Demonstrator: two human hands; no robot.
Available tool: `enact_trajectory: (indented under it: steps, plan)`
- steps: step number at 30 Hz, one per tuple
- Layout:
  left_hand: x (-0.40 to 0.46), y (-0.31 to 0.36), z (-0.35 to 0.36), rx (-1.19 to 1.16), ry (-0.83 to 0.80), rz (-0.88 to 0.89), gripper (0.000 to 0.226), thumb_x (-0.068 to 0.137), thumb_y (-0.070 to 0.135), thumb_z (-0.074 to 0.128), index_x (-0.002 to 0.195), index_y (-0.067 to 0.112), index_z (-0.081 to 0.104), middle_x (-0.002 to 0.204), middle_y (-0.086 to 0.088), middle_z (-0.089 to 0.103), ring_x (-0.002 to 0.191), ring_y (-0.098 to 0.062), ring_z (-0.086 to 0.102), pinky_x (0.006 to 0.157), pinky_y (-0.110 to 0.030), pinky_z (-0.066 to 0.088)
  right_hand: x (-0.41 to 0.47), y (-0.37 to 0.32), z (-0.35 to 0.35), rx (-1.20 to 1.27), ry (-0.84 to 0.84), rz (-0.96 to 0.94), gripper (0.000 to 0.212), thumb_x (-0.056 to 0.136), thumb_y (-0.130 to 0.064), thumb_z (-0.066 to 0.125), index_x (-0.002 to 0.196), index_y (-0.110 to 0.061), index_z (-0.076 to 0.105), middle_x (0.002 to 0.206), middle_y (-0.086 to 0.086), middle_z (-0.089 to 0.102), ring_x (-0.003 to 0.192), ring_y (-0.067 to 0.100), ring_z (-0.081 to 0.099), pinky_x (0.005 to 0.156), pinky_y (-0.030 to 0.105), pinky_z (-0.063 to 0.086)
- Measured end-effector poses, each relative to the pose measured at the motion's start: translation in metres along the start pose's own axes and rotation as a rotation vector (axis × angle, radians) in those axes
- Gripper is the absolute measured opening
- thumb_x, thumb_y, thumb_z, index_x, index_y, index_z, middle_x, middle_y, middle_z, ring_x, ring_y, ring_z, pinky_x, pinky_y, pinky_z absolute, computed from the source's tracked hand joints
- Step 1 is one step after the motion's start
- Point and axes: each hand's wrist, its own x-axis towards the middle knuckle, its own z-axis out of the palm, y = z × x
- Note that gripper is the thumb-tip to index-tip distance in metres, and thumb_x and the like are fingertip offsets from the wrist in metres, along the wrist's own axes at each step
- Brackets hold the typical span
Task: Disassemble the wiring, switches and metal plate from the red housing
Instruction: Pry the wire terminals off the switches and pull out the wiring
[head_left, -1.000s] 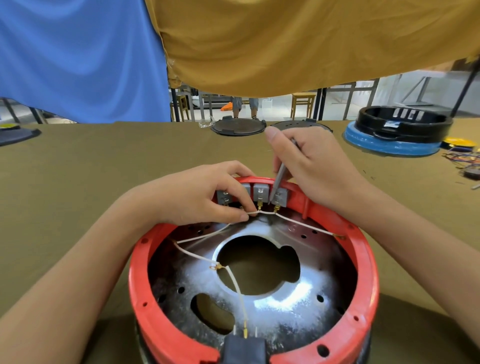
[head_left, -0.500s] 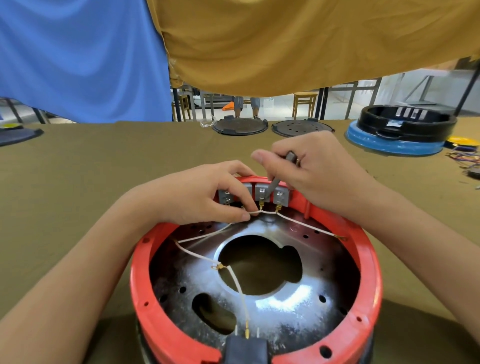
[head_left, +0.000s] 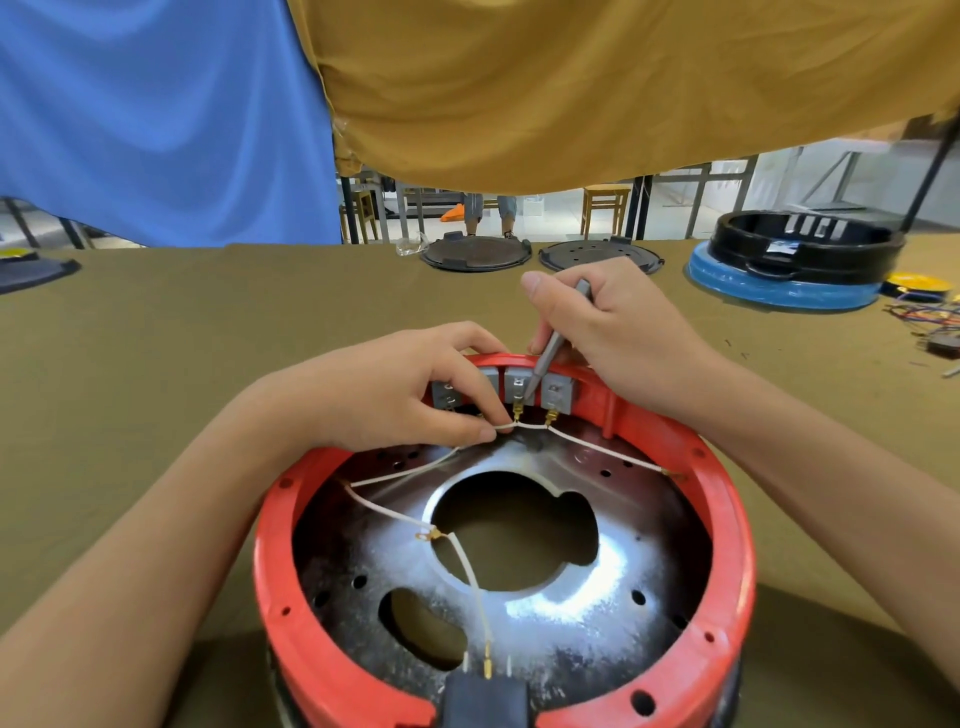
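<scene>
The round red housing (head_left: 727, 519) stands in front of me with a shiny metal plate (head_left: 571, 613) inside it. Grey switches (head_left: 558, 392) sit along its far inner wall, joined by white wires (head_left: 395, 475) with brass terminals. My left hand (head_left: 395, 389) pinches the white wire just below the switches. My right hand (head_left: 613, 327) grips a thin grey tool (head_left: 545, 358), its tip on the middle switch. A black socket (head_left: 485, 699) sits at the housing's near rim, with a wire running into it.
Two dark round lids (head_left: 475, 253) lie at the table's far edge. A black housing on a blue base (head_left: 789, 270) stands far right, with loose coloured wires (head_left: 930, 317) beside it. Blue and mustard cloths hang behind.
My right hand has tipped the grey tool more upright again and brought its tip down onto the middle switch. My left hand keeps its pinch on the wire.
</scene>
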Motion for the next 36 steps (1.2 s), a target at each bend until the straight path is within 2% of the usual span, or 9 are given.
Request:
enact_trajectory:
  steps: [5, 9, 12, 19, 22, 26, 28, 32, 36]
  plan:
    - [0.0, 0.0, 0.0, 0.008, 0.003, -0.004, 0.015, 0.089, 0.038, 0.071, 0.102, 0.042, 0.076, 0.132, 0.024, 0.047, 0.123, 0.003, 0.049, 0.11, -0.031, 0.038, -0.005, -0.001, 0.0, -0.064, 0.024, -0.042, 0.053, 0.104, -0.032, 0.048, 0.062, -0.006, 0.066, 0.04, -0.011, 0.043, 0.042, 0.005, 0.043, 0.049, 0.013, 0.033]
    - [-0.001, 0.001, -0.001, 0.021, 0.012, -0.012, 0.013, 0.089, 0.039, 0.07, 0.101, 0.043, 0.075, 0.132, 0.026, 0.047, 0.122, 0.003, 0.049, 0.109, -0.033, 0.039, -0.012, -0.005, -0.005, -0.064, 0.1, -0.144, 0.053, 0.103, -0.038, 0.049, 0.061, -0.01, 0.067, 0.049, 0.002, 0.06, 0.048, 0.014, 0.059, 0.051, 0.024, 0.044]
    - [-0.001, 0.0, -0.002, 0.034, 0.017, -0.021, 0.013, 0.089, 0.038, 0.071, 0.1, 0.042, 0.076, 0.132, 0.024, 0.048, 0.121, 0.002, 0.051, 0.108, -0.035, 0.04, -0.017, -0.004, -0.012, -0.035, 0.12, -0.174, 0.052, 0.103, -0.036, 0.05, 0.062, -0.008, 0.066, 0.047, 0.004, 0.059, 0.041, 0.008, 0.055, 0.048, 0.013, 0.037]
    - [-0.009, -0.003, -0.017, 0.105, 0.022, -0.08, 0.011, 0.085, 0.039, 0.073, 0.093, 0.045, 0.076, 0.124, 0.03, 0.053, 0.114, 0.006, 0.054, 0.105, -0.032, 0.042, -0.02, -0.003, -0.016, -0.019, 0.066, -0.173, 0.047, 0.102, -0.032, 0.053, 0.063, -0.008, 0.066, 0.044, 0.001, 0.056, 0.041, 0.01, 0.054, 0.048, 0.014, 0.039]
    - [-0.014, 0.0, -0.021, 0.016, 0.055, -0.049, 0.016, 0.08, 0.05, 0.069, 0.095, 0.047, 0.075, 0.131, 0.032, 0.05, 0.124, 0.01, 0.048, 0.112, -0.031, 0.038, -0.021, -0.004, -0.012, -0.083, 0.047, -0.209, 0.045, 0.101, -0.031, 0.055, 0.064, -0.008, 0.065, 0.045, -0.001, 0.056, 0.043, 0.011, 0.053, 0.049, 0.01, 0.035]
    - [-0.009, 0.004, -0.013, 0.036, -0.003, -0.012, 0.023, 0.085, 0.044, 0.07, 0.108, 0.045, 0.072, 0.142, 0.025, 0.043, 0.133, 0.008, 0.041, 0.117, -0.031, 0.031, -0.02, -0.003, -0.01, -0.158, 0.031, -0.264, 0.046, 0.1, -0.031, 0.056, 0.065, -0.004, 0.065, 0.048, 0.002, 0.057, 0.048, 0.02, 0.052, 0.05, 0.015, 0.036]
    - [-0.007, 0.003, -0.011, 0.054, -0.029, -0.025, 0.023, 0.088, 0.039, 0.07, 0.11, 0.045, 0.071, 0.142, 0.025, 0.042, 0.132, 0.006, 0.041, 0.117, -0.032, 0.03, -0.019, -0.003, -0.01, -0.225, 0.02, -0.29, 0.048, 0.1, -0.031, 0.057, 0.062, -0.002, 0.06, 0.048, 0.009, 0.052, 0.046, 0.022, 0.045, 0.049, 0.023, 0.034]
    - [-0.007, 0.001, -0.01, 0.063, -0.049, -0.039, 0.025, 0.089, 0.043, 0.067, 0.114, 0.048, 0.069, 0.139, 0.025, 0.04, 0.131, 0.004, 0.042, 0.115, -0.03, 0.031, -0.017, -0.008, -0.01, -0.373, -0.019, -0.349, 0.05, 0.099, -0.029, 0.06, 0.055, -0.014, 0.04, 0.047, 0.004, 0.038, 0.046, 0.015, 0.034, 0.05, 0.026, 0.027]
    - [-0.006, 0.0, -0.007, 0.057, -0.062, -0.038, 0.031, 0.083, 0.054, 0.062, 0.114, 0.05, 0.068, 0.137, 0.024, 0.039, 0.129, 0.004, 0.043, 0.114, -0.029, 0.032, -0.014, -0.007, -0.008, -0.265, -0.043, -0.229, 0.05, 0.1, -0.034, 0.055, 0.062, -0.002, 0.054, 0.051, 0.011, 0.046, 0.049, 0.018, 0.038, 0.049, 0.02, 0.028]
